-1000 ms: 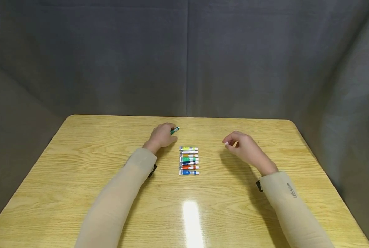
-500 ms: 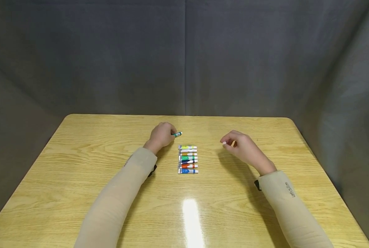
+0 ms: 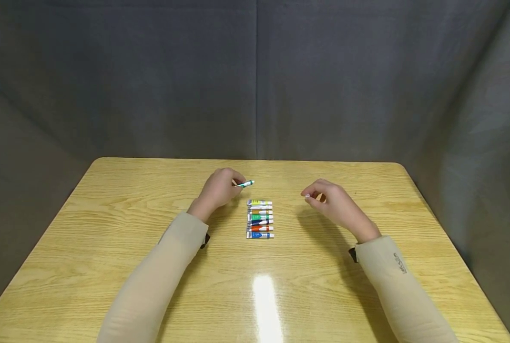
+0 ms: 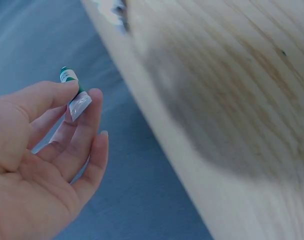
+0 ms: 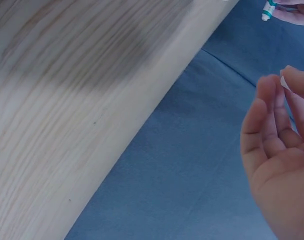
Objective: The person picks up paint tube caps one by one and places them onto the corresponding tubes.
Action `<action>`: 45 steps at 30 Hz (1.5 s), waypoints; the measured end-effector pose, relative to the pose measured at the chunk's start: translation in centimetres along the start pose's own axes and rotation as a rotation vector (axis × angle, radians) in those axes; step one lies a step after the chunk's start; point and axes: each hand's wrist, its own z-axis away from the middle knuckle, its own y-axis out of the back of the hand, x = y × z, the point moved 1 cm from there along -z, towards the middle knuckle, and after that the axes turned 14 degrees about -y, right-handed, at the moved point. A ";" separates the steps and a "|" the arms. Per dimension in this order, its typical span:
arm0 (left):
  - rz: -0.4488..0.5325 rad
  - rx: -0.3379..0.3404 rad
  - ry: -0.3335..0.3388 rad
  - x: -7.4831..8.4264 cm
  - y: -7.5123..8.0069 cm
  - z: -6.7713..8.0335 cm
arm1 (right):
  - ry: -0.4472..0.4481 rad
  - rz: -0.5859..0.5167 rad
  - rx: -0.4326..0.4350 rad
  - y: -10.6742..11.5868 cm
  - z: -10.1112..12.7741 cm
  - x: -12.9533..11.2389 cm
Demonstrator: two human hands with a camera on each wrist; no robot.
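In the head view my left hand (image 3: 219,187) pinches a small green-and-white paint tube (image 3: 247,184) above the table's far part, its narrow end pointing right. The left wrist view shows the tube's flat silvery crimped end (image 4: 80,106) between thumb and fingertips. My right hand (image 3: 337,204) holds a tiny white cap (image 3: 307,196) between thumb and fingertips, off to the right; the right wrist view shows only part of this white piece (image 5: 284,83). Between the hands, nearer the body, several paint tubes lie in a neat stacked row, from a yellow tube (image 3: 259,203) to a blue tube (image 3: 260,235).
The wooden table (image 3: 323,286) has rounded far corners, with a dark grey curtain (image 3: 152,85) behind it and at both sides. A bright light reflection lies on the tabletop near the front middle.
The left hand has turned the green tube nearly level, and its narrow end has shifted right and slightly down. The right hand has drifted a little left, still pinching the white cap.
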 end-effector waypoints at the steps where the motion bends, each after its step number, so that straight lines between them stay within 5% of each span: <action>1: 0.008 0.006 -0.013 0.3 0.2 0.2 | 0.002 -0.001 -0.003 0.0 0.1 -0.1; 13: 0.062 0.065 -0.145 3.8 1.9 3.7 | 0.062 -0.030 0.018 0.0 1.1 -1.9; 24: 0.130 0.057 -0.216 6.3 2.5 6.7 | 0.153 -0.132 0.130 -0.6 3.4 -4.4; 45: 0.126 -0.009 -0.323 9.3 2.5 7.5 | 0.275 -0.231 0.133 -1.9 4.7 -6.9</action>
